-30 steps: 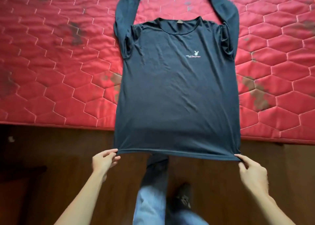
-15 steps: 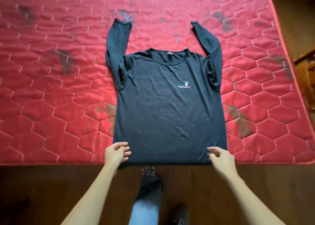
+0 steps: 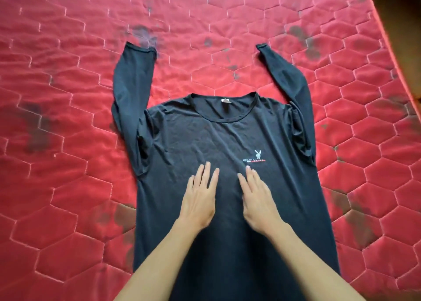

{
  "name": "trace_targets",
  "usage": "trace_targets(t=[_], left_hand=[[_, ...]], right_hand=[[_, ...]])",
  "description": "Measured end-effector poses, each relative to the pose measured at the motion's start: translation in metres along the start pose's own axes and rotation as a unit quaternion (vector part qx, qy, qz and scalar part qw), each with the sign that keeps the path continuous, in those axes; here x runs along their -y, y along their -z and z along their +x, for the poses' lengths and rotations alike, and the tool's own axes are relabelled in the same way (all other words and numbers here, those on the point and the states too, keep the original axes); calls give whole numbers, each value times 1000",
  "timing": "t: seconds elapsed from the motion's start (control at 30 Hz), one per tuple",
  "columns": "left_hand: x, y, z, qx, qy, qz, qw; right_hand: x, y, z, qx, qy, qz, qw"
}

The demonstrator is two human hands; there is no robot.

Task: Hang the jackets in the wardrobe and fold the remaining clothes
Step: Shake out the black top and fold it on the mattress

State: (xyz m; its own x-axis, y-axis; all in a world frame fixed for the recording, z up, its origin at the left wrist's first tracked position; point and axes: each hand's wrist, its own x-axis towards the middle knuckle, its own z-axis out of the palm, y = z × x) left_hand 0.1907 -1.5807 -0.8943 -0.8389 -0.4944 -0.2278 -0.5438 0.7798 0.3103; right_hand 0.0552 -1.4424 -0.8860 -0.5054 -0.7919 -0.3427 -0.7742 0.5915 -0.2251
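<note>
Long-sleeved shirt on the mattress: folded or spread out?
Spread out. The long-sleeved shirt lies flat, front up, sleeves unfolded; left hand and right hand rest flat on it.

Soft even daylight, no hard shadows, slight overall blur (forearms most), wide-angle bending at edges

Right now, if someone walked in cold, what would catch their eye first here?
A dark long-sleeved shirt lies front up on a red quilted mattress, sleeves raised. The left hand and right hand rest flat, side by side, on its chest, near a small white rabbit logo.
</note>
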Motion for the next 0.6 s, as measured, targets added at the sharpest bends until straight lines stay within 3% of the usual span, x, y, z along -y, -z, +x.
trace_targets(t=[0.13, 0.37, 0.5, 0.6], left_hand=[[21, -16, 15, -33, -26, 43, 998], [20, -20, 6, -15, 41, 74, 996], [-19, -20, 27, -10, 65, 69, 995], [-60, -20, 60, -8, 62, 54, 997]], right_hand=[[-7, -19, 23, -18, 21, -28, 999], [-62, -1, 34, -32, 31, -49, 998], [-82, 21, 50, -41, 46, 0, 998], [-104, 49, 71, -111, 18, 72, 991]])
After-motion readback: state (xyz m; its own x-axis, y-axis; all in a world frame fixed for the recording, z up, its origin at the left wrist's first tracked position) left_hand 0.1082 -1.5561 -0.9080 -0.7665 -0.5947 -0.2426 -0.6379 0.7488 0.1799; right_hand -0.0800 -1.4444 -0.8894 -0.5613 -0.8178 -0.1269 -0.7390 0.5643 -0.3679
